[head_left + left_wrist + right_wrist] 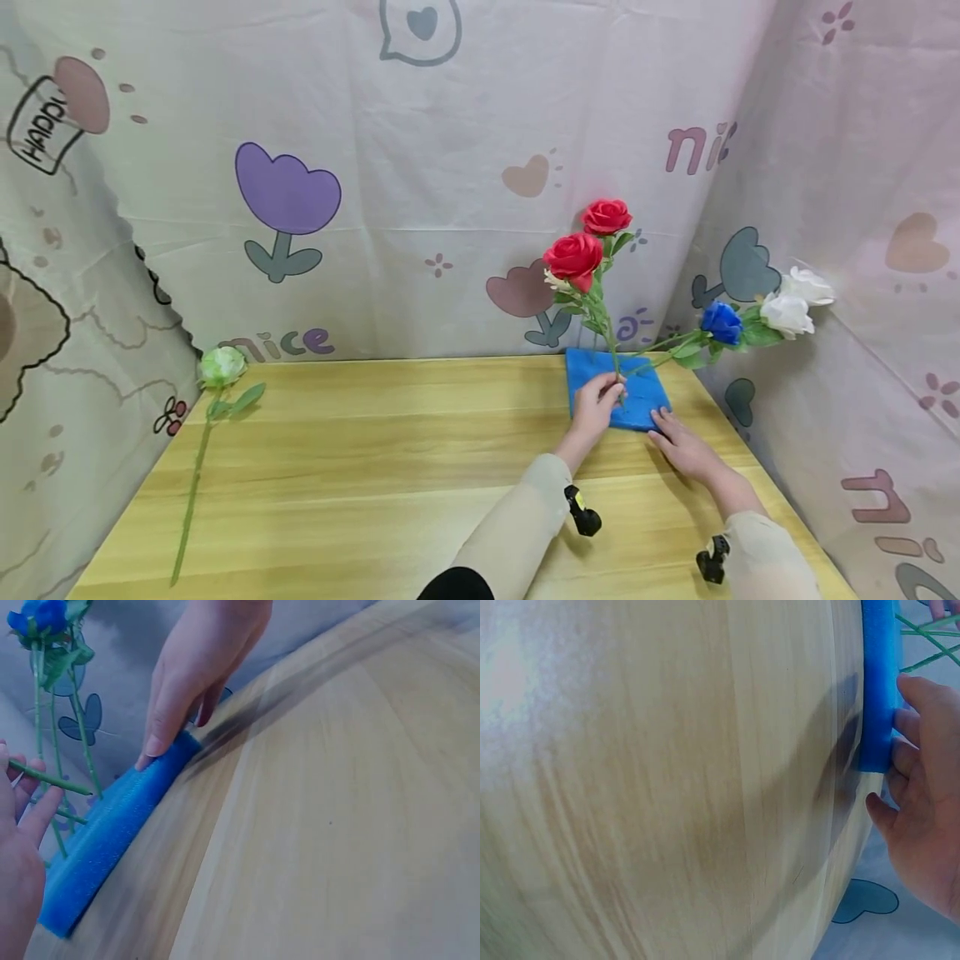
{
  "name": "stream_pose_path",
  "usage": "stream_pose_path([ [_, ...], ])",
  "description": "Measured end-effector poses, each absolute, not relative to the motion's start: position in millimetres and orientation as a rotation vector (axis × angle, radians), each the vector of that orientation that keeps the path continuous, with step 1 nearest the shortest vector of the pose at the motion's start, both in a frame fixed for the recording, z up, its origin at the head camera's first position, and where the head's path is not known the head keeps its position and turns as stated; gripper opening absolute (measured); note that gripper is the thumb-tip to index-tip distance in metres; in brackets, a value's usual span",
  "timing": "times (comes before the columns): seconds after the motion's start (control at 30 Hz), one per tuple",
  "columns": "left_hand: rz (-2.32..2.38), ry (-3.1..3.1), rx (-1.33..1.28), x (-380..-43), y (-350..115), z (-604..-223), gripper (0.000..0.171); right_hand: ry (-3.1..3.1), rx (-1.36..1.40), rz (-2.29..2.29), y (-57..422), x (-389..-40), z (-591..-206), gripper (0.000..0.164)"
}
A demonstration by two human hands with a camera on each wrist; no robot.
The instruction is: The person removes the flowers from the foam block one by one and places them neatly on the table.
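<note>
My left hand [597, 408] pinches a green flower stem [56, 778] above the blue foam block [637, 410]. In the left wrist view the stem's lower end shows beside the fingers, close over the block. Two red roses [574, 258] rise above this hand in the head view, their stems overlapping. A blue rose [722, 322] and white roses [787, 314] lean to the right, with stems running to the block. My right hand [690, 448] rests on the block's near right corner, fingers [922, 694] along its edge.
A pale green-white flower [222, 367] with a long stem lies along the left side of the wooden table [360, 467]. Printed cloth [420, 167] hangs behind and on both sides of the table. Small black cameras [583, 512] are strapped to both wrists.
</note>
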State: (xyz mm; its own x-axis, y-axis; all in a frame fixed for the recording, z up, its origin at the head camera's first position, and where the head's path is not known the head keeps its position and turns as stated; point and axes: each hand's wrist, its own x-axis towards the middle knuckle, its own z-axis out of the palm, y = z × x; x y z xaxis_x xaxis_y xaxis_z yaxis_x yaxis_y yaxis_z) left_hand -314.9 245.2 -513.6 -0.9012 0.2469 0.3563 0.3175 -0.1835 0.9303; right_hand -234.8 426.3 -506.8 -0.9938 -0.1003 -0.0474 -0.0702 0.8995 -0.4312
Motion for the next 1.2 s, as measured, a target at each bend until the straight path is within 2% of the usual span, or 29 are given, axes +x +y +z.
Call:
stream_pose_path([
  [0.77,-2.414,-1.795,-0.607,-277,189,-503,0.021,2.945,-0.164,-0.692,429,-230,-502,0.066],
  [1.2,-2.485,-1.715,-0.52,-264,140,-503,0.028,2.936,-0.19,-0.686,424,-232,-500,0.067],
])
